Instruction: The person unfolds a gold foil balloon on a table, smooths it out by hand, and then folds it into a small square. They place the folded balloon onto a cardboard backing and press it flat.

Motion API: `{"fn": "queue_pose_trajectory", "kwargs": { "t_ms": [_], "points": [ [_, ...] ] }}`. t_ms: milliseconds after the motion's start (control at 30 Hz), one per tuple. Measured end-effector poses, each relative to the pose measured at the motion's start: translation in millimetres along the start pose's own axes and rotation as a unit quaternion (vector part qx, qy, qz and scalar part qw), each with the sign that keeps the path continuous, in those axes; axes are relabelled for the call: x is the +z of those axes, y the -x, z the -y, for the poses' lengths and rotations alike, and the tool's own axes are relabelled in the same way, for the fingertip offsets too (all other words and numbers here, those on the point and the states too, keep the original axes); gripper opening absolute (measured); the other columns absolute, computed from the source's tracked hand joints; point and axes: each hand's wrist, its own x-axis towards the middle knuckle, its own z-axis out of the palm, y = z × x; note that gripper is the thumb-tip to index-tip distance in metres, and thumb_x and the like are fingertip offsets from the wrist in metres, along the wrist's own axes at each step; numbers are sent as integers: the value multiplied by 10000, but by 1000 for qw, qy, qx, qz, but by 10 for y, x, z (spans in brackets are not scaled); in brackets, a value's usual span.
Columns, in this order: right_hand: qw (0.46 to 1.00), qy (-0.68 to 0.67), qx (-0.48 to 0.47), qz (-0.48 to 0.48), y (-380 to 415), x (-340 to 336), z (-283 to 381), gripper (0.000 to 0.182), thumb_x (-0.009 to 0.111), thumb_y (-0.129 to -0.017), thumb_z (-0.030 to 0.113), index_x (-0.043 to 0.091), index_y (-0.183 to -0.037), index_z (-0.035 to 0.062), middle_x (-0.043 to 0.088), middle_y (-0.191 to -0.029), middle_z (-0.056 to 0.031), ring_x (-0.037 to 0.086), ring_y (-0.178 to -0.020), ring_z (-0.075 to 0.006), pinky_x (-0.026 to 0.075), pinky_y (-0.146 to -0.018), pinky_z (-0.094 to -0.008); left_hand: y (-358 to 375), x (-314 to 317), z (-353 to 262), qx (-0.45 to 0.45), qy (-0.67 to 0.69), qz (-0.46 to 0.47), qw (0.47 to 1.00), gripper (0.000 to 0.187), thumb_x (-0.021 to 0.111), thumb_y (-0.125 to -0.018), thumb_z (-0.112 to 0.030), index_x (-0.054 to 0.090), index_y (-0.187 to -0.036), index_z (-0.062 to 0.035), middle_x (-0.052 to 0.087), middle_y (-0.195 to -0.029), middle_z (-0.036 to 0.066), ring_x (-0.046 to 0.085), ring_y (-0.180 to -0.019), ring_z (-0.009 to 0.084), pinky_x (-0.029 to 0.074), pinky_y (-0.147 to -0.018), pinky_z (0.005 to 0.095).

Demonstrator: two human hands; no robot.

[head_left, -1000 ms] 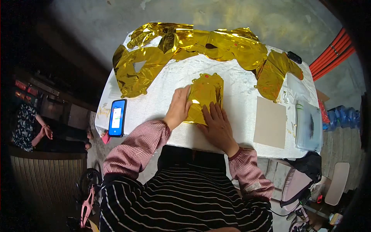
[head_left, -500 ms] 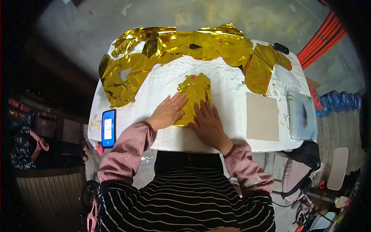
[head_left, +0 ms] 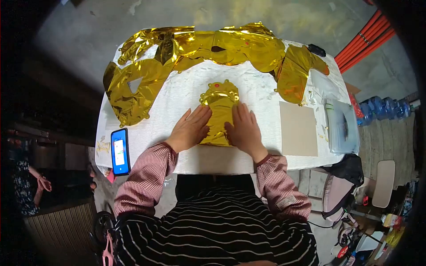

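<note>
A folded gold foil balloon (head_left: 218,117) lies flat at the near middle of the table, with small tabs and a red spot at its far end. My left hand (head_left: 190,129) rests palm down along its left edge, fingers stretched forward. On the opposite side, my right hand (head_left: 246,131) lies flat against the right edge, its fingers pointing away from me. Neither hand grips anything. A tan flat strip (head_left: 217,158) shows just below the foil's near edge; how far it reaches under the foil is hidden.
More gold foil balloons (head_left: 239,46) spread along the table's far side and down both ends. At left lies a lit phone (head_left: 120,151). A beige cardboard sheet (head_left: 298,129) and clear plastic bags (head_left: 342,126) lie at right. Another person's hands (head_left: 43,183) show far left.
My right hand has moved from on top of the foil to its right edge. The foil's far end now looks creased and shorter, and a tan strip shows at its near edge.
</note>
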Motion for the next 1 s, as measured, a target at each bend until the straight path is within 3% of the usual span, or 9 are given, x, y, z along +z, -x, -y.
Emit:
{"fn": "queue_pose_trajectory", "kwargs": {
  "t_ms": [67,133,167,267,400,533,700,800,1000],
  "points": [
    [999,30,2,-41,-14,-66,-93,558,560,-922,225,409,-1376,-63,445,-1389,-259,411,-1308,-380,337,-1078,-465,3,56,34,28,-28,-24,999,544,504,-957,-286,393,-1429,-39,342,-1515,121,256,-1438,290,202,-1160,453],
    [959,-268,73,-58,-38,-149,-166,502,545,-937,206,454,-1328,-96,533,-1293,-261,491,-1227,-379,402,-1014,-433,15,47,25,49,-54,-52,996,541,518,-944,-279,412,-1415,-35,360,-1501,126,271,-1429,303,226,-1150,464],
    [968,-204,73,-126,-8,-130,-138,357,521,-960,113,518,-1257,-86,612,-1164,-245,612,-1074,-340,471,-939,-365,2,43,25,53,-52,-52,996,521,525,-933,-274,441,-1389,-35,372,-1490,129,281,-1422,313,250,-1136,478],
    [934,-276,227,-30,-61,-226,-107,348,539,-960,83,517,-1268,-76,661,-1072,-173,652,-941,-241,509,-828,-311,6,17,43,77,-75,-45,993,495,512,-939,-276,459,-1365,-30,351,-1500,139,279,-1420,325,274,-1121,494],
    [822,-473,310,63,-181,-292,-241,179,606,-928,48,633,-1060,-70,658,-831,-41,593,-702,-90,494,-643,-231,20,50,83,113,-133,-38,984,462,492,-956,-295,487,-1326,-18,320,-1517,148,290,-1413,320,280,-1116,501],
    [729,-567,363,125,-353,-278,-358,131,711,-857,70,656,-880,-48,638,-739,-55,569,-588,-93,488,-521,-206,8,144,136,111,-97,-78,986,404,510,-934,-276,565,-1258,-40,380,-1486,135,300,-1413,310,270,-1121,507],
    [725,-566,359,160,-589,-86,-332,90,735,-836,57,673,-853,-7,682,-729,-55,581,-534,-89,429,-438,-211,15,80,87,27,100,-108,989,658,576,-891,-250,318,-1446,-6,379,-1480,182,329,-1392,334,280,-1129,447],
    [730,-614,285,93,-514,-80,-322,75,725,-846,53,677,-859,-3,685,-746,-50,598,-567,-94,453,-469,-219,-27,-61,58,-92,304,-148,937,865,667,-812,-155,164,-1493,18,389,-1447,250,377,-1354,363,310,-1114,412],
    [682,-689,240,60,-424,-210,-343,117,685,-873,23,675,-985,-9,702,-903,-57,641,-749,-112,531,-709,-262,-115,135,246,-63,424,-176,886,874,727,-819,-120,187,-1490,26,521,-1331,245,561,-1191,300,450,-1006,391]
  ]
}}
